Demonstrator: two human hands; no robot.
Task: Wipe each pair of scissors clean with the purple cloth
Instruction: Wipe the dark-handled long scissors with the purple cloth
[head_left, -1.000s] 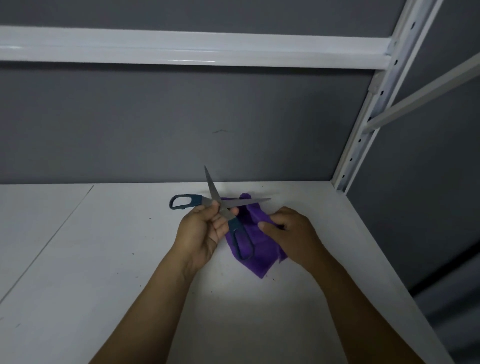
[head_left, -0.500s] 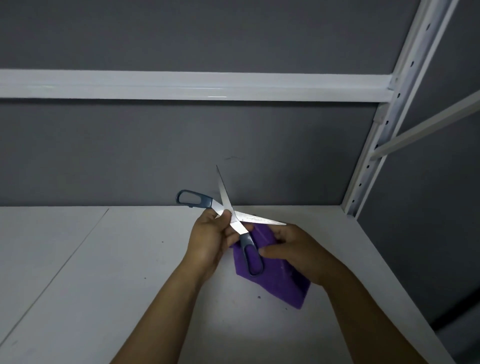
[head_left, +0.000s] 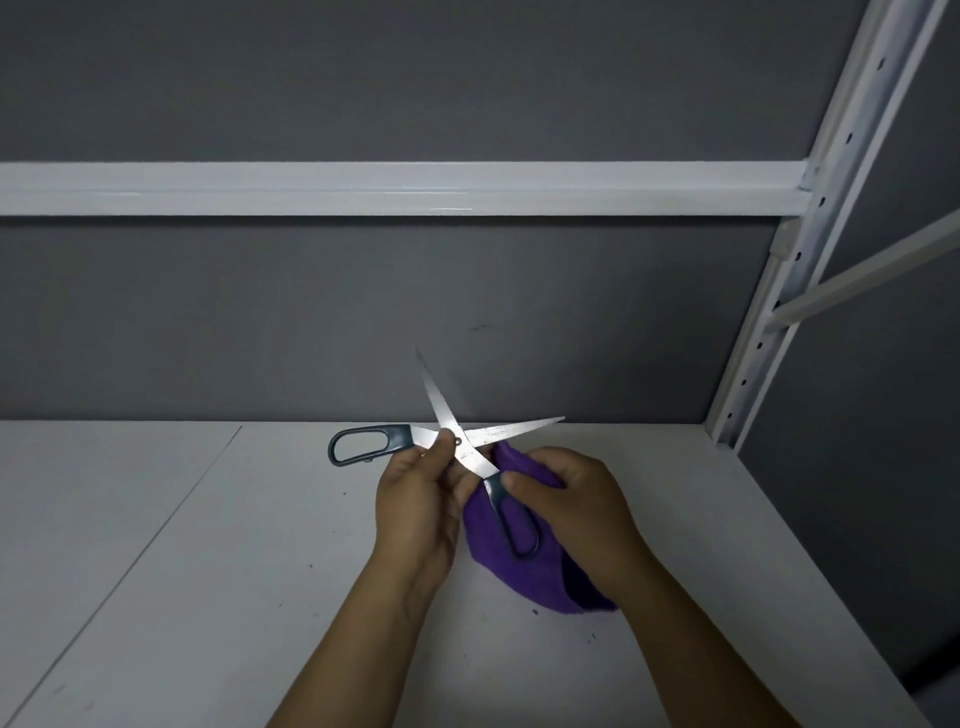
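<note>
1. My left hand (head_left: 415, 499) pinched the scissors (head_left: 470, 453) at the pivot, thumb and fingers closed on the crossing of the two blades, and held them off the shelf (head_left: 249, 571).
2. The scissors stood wide open in an X. One blade pointed up and away from the left hand, the other ran out to its right, above the right hand. One dark handle loop stuck out to the left of the left hand; the other hung down between my two hands.
3. My right hand (head_left: 571, 509) was curled round the bunched purple cloth (head_left: 519, 577), which lay beneath and beside that lower loop. Its thumb sat at the neck where blade met handle.
4. I judged the scissors stiff, fairly light and slick along the steel, with edges and tips sharp enough to cut a bare finger. The pivot or the plastic loops looked the safe places to hold.
5. The cloth looked soft and limp, so I judged it should be folded thick over the flat of a blade and drawn from pivot to tip, never along the edge.
6. I saw no other pair.
</note>
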